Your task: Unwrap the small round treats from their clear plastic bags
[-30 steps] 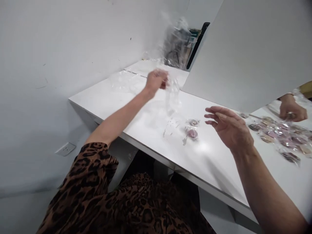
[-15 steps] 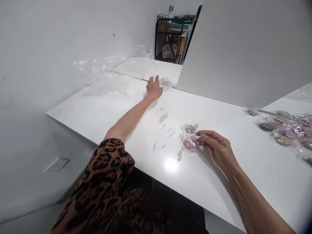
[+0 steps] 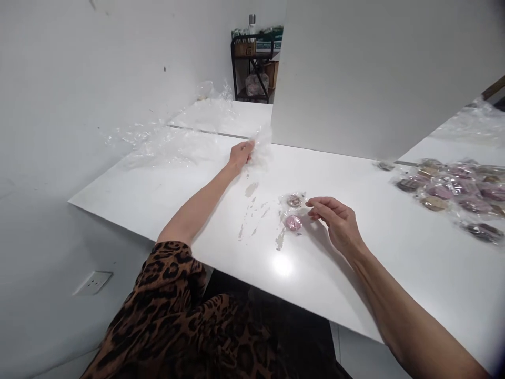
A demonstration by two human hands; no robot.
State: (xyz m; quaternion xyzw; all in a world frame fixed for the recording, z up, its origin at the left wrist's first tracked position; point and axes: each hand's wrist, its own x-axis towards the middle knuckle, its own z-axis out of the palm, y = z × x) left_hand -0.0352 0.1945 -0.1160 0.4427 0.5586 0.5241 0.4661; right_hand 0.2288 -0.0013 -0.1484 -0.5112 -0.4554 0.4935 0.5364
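Observation:
My left hand (image 3: 240, 155) reaches far across the white table with its fingers closed on a crumpled clear plastic wrapper (image 3: 261, 148), which is blurred; what is inside it does not show. Nearer to me, two small clear packets lie flat, one above the other: a packet with a brownish round piece (image 3: 294, 200) and a packet with a pink round piece (image 3: 293, 222). Just right of them is my right hand (image 3: 337, 221), its thumb and fingers drawn together in a pinch. Its fingertips come up to the packets' edges, and whether anything is between them is unclear.
Many wrapped pink, tan and dark pieces (image 3: 453, 189) are heaped at the right. A large grey panel (image 3: 347, 79) stands upright across the table. Loose clear plastic film (image 3: 165, 145) lies at the left by the wall. A black shelf rack (image 3: 252, 58) stands behind.
My left hand has gone from spread fingers beside a wrapped pinkish piece to closing on plastic there, and drawn slightly nearer. My right hand and the two packets keep their places; the view has shifted.

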